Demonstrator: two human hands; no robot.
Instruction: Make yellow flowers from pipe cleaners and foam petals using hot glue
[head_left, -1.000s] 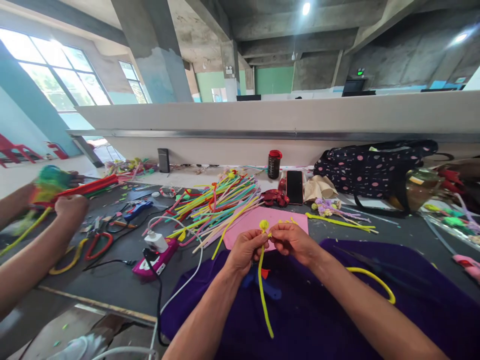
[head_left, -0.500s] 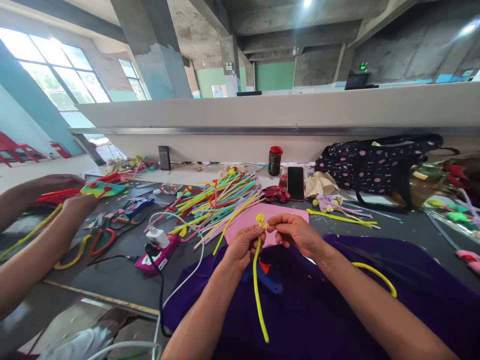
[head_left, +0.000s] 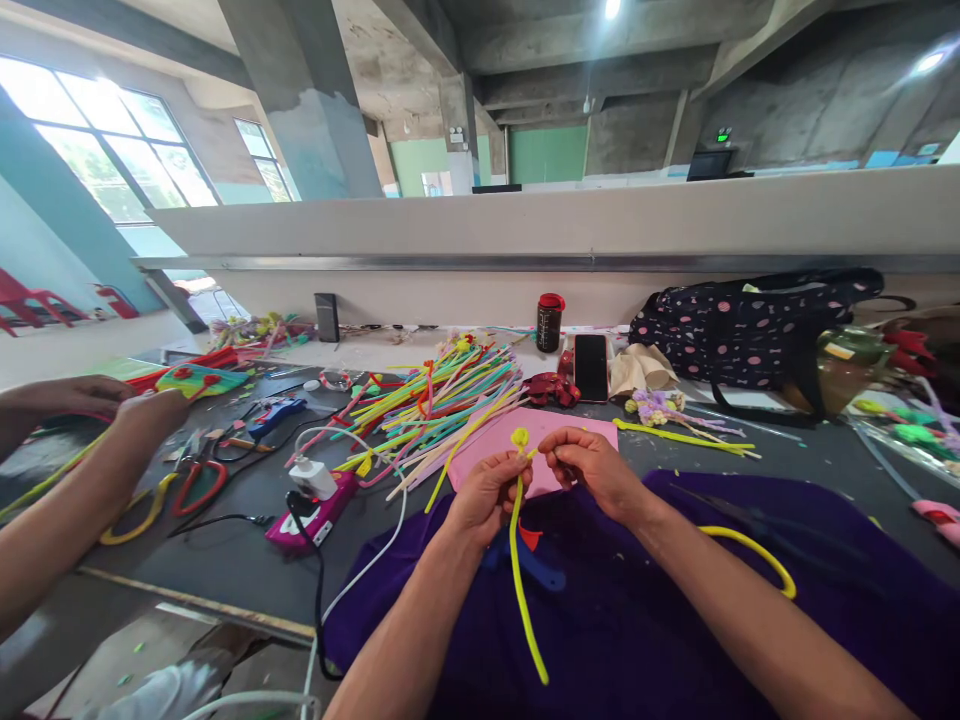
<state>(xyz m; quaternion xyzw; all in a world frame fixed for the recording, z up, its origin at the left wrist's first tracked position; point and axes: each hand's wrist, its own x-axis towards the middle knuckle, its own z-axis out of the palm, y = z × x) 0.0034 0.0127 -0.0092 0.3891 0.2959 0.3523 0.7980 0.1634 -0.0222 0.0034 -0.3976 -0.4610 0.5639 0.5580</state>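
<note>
My left hand (head_left: 489,488) pinches a yellow pipe cleaner (head_left: 523,580) just below the small rounded yellow bud at its top; its long tail hangs down over the dark purple cloth (head_left: 600,620). Close beside it, my right hand (head_left: 589,465) has thumb and forefinger closed on a short yellow end that sticks out sideways under the bud. Beneath my hands lie a pink sheet (head_left: 480,450) and, on the cloth, a blue-handled tool (head_left: 544,572) partly hidden by the hanging stem.
A heap of coloured pipe cleaners (head_left: 442,410) lies ahead, left of a phone (head_left: 590,367) and a bottle (head_left: 550,325). A magenta power strip (head_left: 315,515) and scissors (head_left: 201,488) are to the left. A co-worker's hands (head_left: 150,415) work at far left. A patterned bag (head_left: 720,345) stands back right.
My right hand has drawn slightly away from my left, exposing the short yellow end. The hanging tail has swung a little. At left, the co-worker's hands have shifted and set down a multicoloured piece.
</note>
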